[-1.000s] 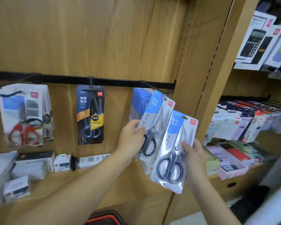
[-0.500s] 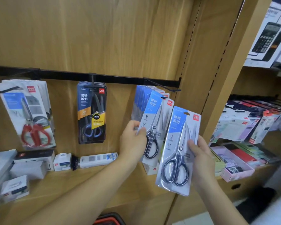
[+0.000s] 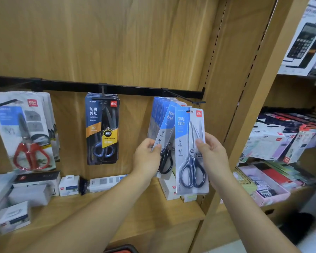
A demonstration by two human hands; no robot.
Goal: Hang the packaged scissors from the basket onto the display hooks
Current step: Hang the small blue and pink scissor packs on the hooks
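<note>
Packaged scissors (image 3: 191, 152) sat clamped in my right hand (image 3: 214, 156), thumb across the clear blister and the other fingers curled behind the card. My left hand (image 3: 146, 158) pinched the lower edge of the front pack (image 3: 165, 132) of the blue-carded row (image 3: 158, 114) under the hook (image 3: 182, 97). Whether that pack's hole was already over the wire I could not tell, since its top was tucked behind the card I held.

A second before, the right-hand pack had hung low and slanted off to the right. Now it stood upright just in front of the row, its hang hole (image 3: 189, 111) just below the hook's tip. The left-hand pack had swung back from its tilt to lie against the others. I judged that one as good as settled and this one lined up for threading, with a lift and a push toward the panel left to do.

The hook stuck out from a black rail (image 3: 62, 84) on the wooden back panel (image 3: 117, 42), which also carried black-carded scissors (image 3: 102, 128) and red-handled scissors (image 3: 29, 139). Small white boxes (image 3: 69, 185) lay on the wooden shelf (image 3: 144, 207) beneath. The basket (image 3: 123, 248) showed only as a red-and-black rim at the bottom edge. Boxed calculators (image 3: 303, 42) filled the next bay to the right.
</note>
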